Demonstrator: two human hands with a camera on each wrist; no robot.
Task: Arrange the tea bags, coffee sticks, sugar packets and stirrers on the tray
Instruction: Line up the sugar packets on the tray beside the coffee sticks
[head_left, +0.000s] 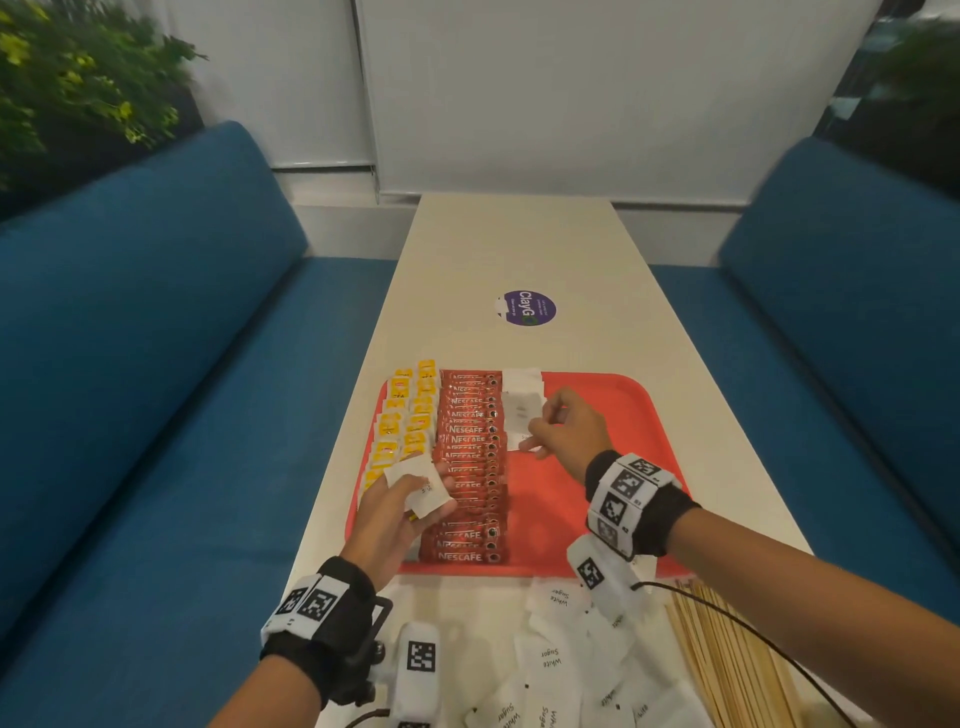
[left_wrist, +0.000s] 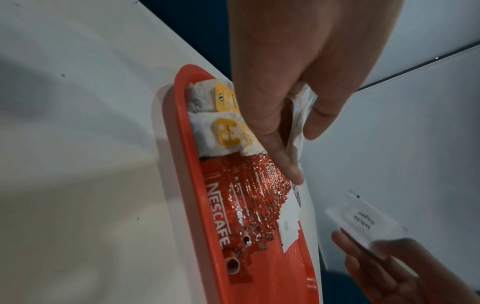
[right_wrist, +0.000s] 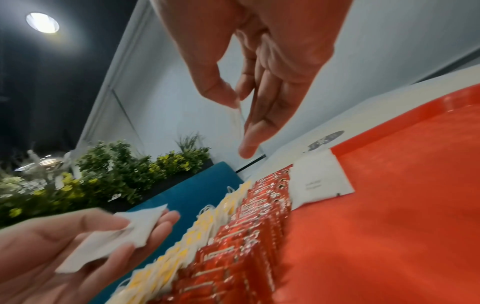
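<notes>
while the right hand (head_left: 563, 428) pinches one sugar packet (left_wrist: 365, 225) above the short white row (head_left: 522, 402) just beside the coffee sticks (head_left: 470, 467), could drop it crooked or overlapping red foil. left hand (head_left: 395, 512), thumb curled over a small stack of packets (head_left: 421, 486), hovering above the tea bags (head_left: 402, 426); loose grip might spill them across finished rows on the tray (head_left: 623, 415). more packets (head_left: 553, 660) and stirrers (head_left: 727, 660) waiting on the table (head_left: 519, 244), easily swept by the wrist cable.

Both hands palm-down, left hand (head_left: 387, 512) fingers curled in a grip, right hand (head_left: 569, 431) thumb-and-fingertip pinching.
</notes>
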